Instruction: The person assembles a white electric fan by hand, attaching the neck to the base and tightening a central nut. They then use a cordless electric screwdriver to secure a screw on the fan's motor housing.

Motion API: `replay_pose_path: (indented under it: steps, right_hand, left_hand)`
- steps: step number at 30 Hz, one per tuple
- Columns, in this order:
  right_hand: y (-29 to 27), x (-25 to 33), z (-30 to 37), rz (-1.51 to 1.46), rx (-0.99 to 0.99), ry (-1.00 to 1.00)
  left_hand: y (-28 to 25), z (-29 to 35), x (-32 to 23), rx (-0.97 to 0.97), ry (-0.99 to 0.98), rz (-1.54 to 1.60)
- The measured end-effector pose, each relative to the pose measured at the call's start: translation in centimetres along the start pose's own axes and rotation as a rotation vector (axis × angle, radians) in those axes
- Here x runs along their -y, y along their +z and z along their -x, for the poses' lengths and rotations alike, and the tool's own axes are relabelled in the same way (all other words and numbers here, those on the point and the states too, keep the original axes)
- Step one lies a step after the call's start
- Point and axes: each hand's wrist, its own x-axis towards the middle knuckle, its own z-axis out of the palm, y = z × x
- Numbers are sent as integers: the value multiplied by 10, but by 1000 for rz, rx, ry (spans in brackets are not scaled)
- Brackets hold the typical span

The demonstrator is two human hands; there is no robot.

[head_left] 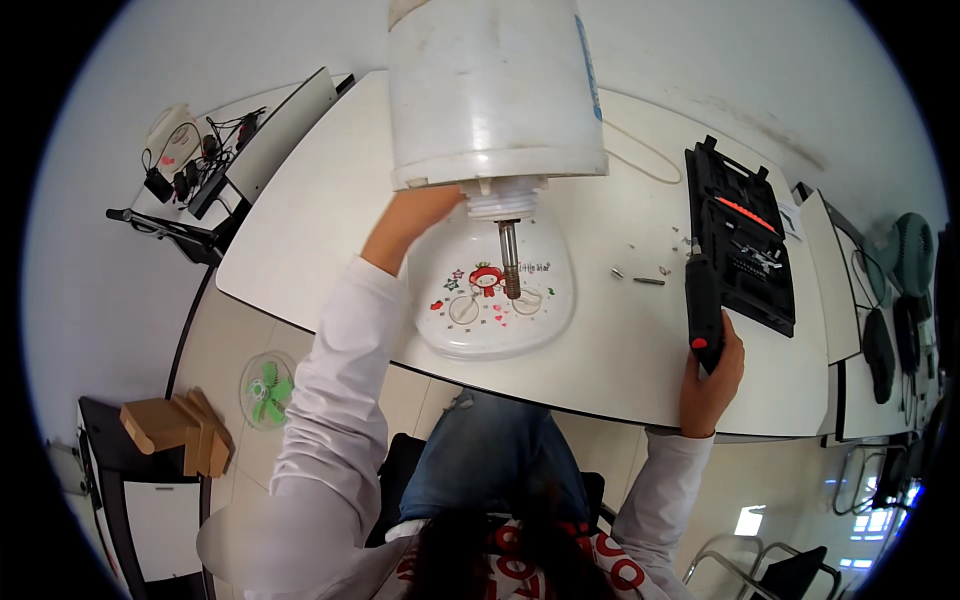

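Observation:
My left hand (415, 220) is raised under a big white cylindrical housing (495, 90) and holds it up above the table; a threaded white collar and a metal shaft (510, 260) stick out of its underside. Below it on the white table (320, 210) lies a round white cover (495, 295) with a cartoon picture. My right hand (712, 380) grips a black electric screwdriver (702, 305) with a red button, resting on the table at the right.
Small screws (640, 275) lie loose between the cover and an open black tool case (740, 235). A thin cord (640, 155) runs behind the housing. Small green fan (267, 388) and cardboard pieces (180, 430) are on the floor left; more fans at the right.

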Motion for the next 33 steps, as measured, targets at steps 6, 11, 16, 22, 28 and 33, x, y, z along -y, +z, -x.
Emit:
replay_pose_path:
  steps: [6,11,16,22,28,33]
  right_hand:
    - [3,11,-3,22,48,-62]
    - [-3,0,0,86,35,-43]
    - [-2,0,1,-41,-13,-13]
    - [1,-4,1,-136,-136,-47]
    - [4,-9,4,-144,-209,-58]
    - [1,-10,5,-94,-182,-79]
  left_hand:
    - [27,-28,171,185,152,-1048]
    - [46,-9,102,-71,-148,138]
    - [30,1,62,-51,-137,359]
    - [29,5,30,-164,121,35]
    - [35,46,32,-198,17,-570]
    - [14,105,35,-113,-188,-608]
